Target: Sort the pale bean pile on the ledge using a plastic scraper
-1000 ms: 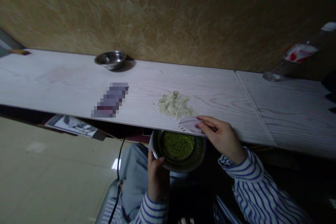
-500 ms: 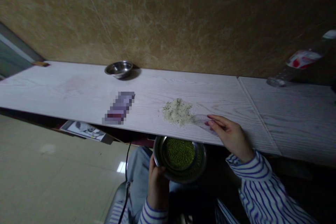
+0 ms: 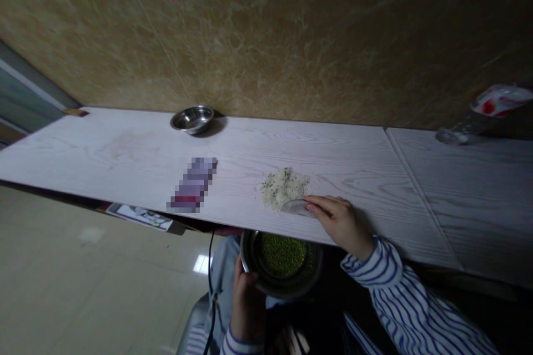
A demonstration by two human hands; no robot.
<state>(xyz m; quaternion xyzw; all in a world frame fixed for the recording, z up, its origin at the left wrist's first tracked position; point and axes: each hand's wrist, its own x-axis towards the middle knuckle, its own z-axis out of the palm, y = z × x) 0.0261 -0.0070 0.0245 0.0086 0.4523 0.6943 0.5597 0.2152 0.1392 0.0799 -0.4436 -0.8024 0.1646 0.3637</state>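
My left hand point(image 3: 249, 294) grips the rim of a metal bowl point(image 3: 314, 274) below the table's front edge. Green beans point(image 3: 283, 255), small and round like mung beans, lie inside it. Between thumb and fingers, my right hand point(image 3: 343, 224) pinches a thin clear plastic piece point(image 3: 296, 207); its full shape is hard to make out. The piece is on edge at the near side of a loose pile of white grains point(image 3: 283, 187), rice-like with dark and green specks through it. The pile rests on the pale wooden table point(image 3: 345, 161).
A small metal bowl point(image 3: 192, 120) stands at the back near the wall. A pixelated flat purple object point(image 3: 194, 184) lies left of the pile. At the back right is a clear plastic bottle point(image 3: 478, 116) with a red-and-white label. A dark cable point(image 3: 211, 288) hangs by my leg.
My right hand has moved left with the plastic piece, which has turned from lying flatter beside the pile to standing on edge at its near side. The view has tilted slightly.
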